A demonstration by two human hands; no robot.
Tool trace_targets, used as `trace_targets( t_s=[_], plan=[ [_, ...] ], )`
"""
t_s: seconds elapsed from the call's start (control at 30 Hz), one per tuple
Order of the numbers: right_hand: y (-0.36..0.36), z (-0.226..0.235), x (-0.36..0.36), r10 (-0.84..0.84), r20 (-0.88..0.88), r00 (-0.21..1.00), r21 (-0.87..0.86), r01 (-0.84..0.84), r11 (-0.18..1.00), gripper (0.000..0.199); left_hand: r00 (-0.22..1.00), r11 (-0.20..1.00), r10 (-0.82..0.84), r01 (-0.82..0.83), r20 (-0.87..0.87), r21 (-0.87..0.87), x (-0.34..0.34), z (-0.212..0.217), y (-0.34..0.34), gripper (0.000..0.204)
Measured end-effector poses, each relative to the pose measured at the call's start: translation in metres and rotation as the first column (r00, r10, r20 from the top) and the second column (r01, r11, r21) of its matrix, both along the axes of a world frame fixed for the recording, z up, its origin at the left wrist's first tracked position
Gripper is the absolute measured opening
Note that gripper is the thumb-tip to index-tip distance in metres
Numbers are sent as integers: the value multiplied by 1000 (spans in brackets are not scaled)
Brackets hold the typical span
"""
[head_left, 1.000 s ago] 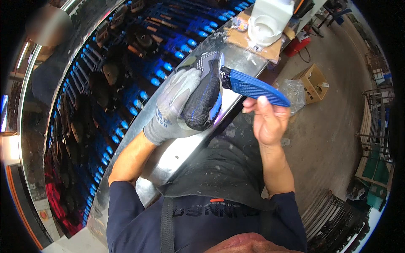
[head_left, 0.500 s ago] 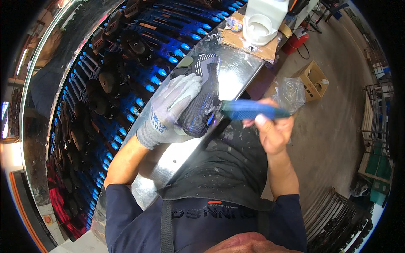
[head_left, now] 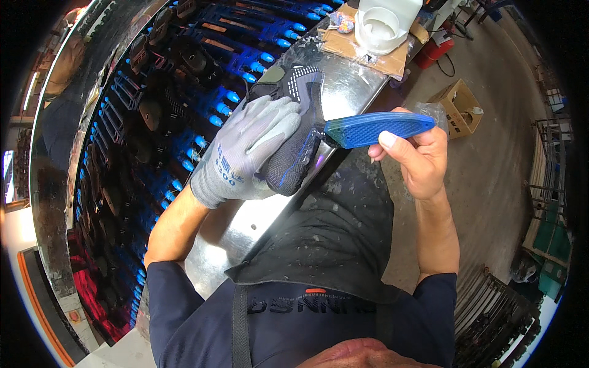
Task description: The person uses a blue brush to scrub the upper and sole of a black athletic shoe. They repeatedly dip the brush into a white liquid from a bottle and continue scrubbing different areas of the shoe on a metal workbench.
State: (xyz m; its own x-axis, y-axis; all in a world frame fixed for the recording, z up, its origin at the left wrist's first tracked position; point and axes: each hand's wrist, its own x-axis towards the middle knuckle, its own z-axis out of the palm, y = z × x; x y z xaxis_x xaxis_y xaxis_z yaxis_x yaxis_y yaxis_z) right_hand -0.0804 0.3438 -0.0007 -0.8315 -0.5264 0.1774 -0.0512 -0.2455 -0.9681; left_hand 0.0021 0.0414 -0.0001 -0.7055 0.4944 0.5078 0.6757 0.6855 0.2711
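A dark grey knit shoe [head_left: 288, 162] with white dotted trim and blue lines lies tilted at the metal bench's edge. My left hand [head_left: 248, 144], in a grey glove, is closed over its upper side, thumb partly hidden. My bare right hand [head_left: 417, 156] pinches the broad blue textured handle of a brush [head_left: 377, 129] between thumb and fingers. The brush's dark tip meets the shoe's right-hand edge; its bristles are hard to make out.
Left of the bench [head_left: 236, 224] runs a rack of blue-tipped rods [head_left: 230, 98] carrying several dark shoes [head_left: 193, 58]. A white container [head_left: 377, 30] stands on cardboard [head_left: 334, 49] at the far end. Beyond, a carton [head_left: 457, 110] sits on the floor near a red cylinder [head_left: 432, 54].
My right hand has moved right and slightly up, and the brush handle now slants upward to the right. My left hand and the shoe have shifted only slightly.
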Motion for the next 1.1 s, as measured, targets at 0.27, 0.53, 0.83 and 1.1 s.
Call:
trace_targets(
  t_s=[0.27, 0.53, 0.83, 1.1],
  plan=[
    [4, 19, 22, 49, -281, 958, 93, -24, 995, 15, 1000, 1000, 21, -21, -1, -16, -3, 8, 5, 86],
    [7, 30, 40, 78, -702, 708, 164, 55, 985, 25, 1000, 999, 2, -3, -19, -38, -13, 15, 7, 89],
    [8, 49, 9, -90, -317, 944, 15, 100, 995, 15, 1000, 1000, 27, -27, 0, -4, -43, 36, 16, 93],
    [22, 75, -14, 68, -655, 752, 185, 73, 980, 17, 997, 999, 34, -32, 71, -31, -56, 53, 25, 91]
  ],
)
